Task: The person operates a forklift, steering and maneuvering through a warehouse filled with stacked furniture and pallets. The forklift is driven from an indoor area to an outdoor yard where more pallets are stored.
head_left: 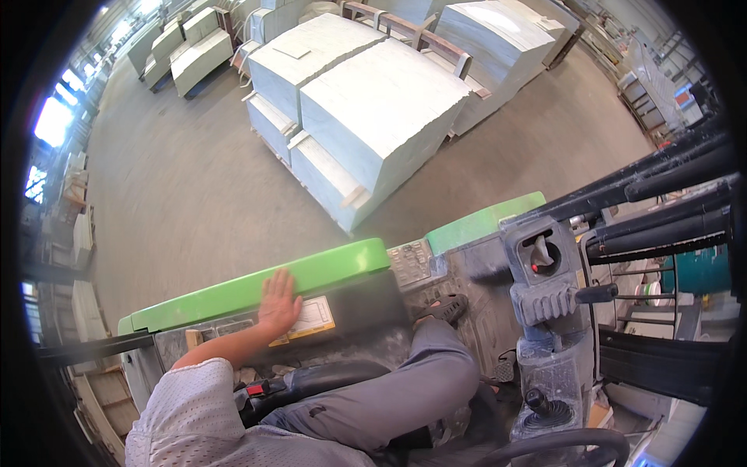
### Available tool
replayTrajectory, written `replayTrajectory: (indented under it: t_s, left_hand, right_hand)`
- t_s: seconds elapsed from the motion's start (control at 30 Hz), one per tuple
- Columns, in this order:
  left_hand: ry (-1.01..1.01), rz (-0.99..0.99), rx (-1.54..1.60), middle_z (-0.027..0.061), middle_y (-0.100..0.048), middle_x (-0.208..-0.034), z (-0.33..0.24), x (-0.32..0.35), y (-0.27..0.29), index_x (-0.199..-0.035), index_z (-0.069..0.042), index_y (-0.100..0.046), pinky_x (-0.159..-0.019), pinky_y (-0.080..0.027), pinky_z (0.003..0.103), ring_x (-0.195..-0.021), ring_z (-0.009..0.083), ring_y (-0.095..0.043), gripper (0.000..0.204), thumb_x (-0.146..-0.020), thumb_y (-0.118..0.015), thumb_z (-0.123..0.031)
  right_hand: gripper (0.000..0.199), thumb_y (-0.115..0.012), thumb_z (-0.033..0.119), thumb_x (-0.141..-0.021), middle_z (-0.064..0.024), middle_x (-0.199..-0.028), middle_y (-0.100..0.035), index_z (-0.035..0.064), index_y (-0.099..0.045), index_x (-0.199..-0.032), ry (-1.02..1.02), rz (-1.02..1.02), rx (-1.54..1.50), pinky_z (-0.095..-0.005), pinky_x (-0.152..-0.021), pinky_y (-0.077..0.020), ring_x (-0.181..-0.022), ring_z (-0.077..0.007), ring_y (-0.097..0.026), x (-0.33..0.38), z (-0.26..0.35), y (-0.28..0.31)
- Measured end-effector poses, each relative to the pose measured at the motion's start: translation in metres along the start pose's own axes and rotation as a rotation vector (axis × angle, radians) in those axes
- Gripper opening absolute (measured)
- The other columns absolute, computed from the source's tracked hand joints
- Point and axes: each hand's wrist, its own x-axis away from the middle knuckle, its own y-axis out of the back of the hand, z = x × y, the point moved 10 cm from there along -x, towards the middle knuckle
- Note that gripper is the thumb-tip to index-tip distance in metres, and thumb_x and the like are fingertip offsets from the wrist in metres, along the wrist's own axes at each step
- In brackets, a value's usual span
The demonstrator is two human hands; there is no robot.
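My left hand point(280, 302) rests on the long green body panel point(194, 300) of the vehicle I sit in. Its fingers are stretched out over the green edge, and nothing is in it. The palm lies by a yellow-and-white label point(315, 315) on the dark side panel. Below the forearm are a black seat part point(334, 377) and a red seat-belt buckle point(258, 387). My leg in grey trousers reaches across to a dark shoe point(447, 308) on the footwell floor. My right hand is out of the picture.
A black steering wheel point(560, 445), a gear lever point(537, 401) and a dusty grey console point(545, 265) lie to the right. Large white stone blocks point(381, 101) stand ahead on the concrete floor point(171, 171). More stone slabs point(198, 58) stand at the far left.
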Motion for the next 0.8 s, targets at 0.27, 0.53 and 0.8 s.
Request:
replayTrajectory:
  t_s: [0.27, 0.53, 0.8]
  left_hand:
    - [0.008, -0.035, -0.024, 0.022, -0.035, -0.164, -0.001, -0.003, 0.003, -0.151, 0.003, -0.044, -0.127, -0.019, 0.055, -0.157, 0.0383, -0.026, 0.069, -0.096, -0.063, -0.033]
    - [-0.004, -0.045, 0.0, 0.0219, -0.035, -0.164, 0.0, -0.001, 0.002, -0.151, 0.002, -0.044, -0.127, -0.019, 0.056, -0.157, 0.0381, -0.026, 0.068, -0.097, -0.062, -0.034]
    - [0.023, -0.03, -0.01, 0.0213, -0.033, -0.166, 0.002, 0.001, 0.002, -0.152, 0.002, -0.045, -0.128, -0.018, 0.056, -0.158, 0.037, -0.025, 0.068, -0.098, -0.062, -0.036]
  right_hand:
    - [0.028, -0.067, 0.024, -0.105, -0.0183, -0.096, -0.073, -0.0028, -0.072, -0.104, -0.365, -0.157, 0.036, -0.0408, -0.078, -0.0565, -0.087, -0.0298, -0.069, -0.09, -0.105, 0.0]
    - [0.026, -0.067, 0.019, -0.104, -0.017, -0.091, -0.072, -0.0059, -0.072, -0.098, -0.217, -0.441, -0.329, -0.038, -0.077, -0.055, -0.081, -0.0258, -0.065, -0.18, -0.02, -0.013]
    - [0.028, -0.065, 0.02, -0.105, -0.0186, -0.093, -0.07, -0.0056, -0.07, -0.097, 0.054, -0.221, -0.289, -0.0431, -0.082, -0.0546, -0.085, -0.0331, -0.065, -0.195, 0.078, -0.041]
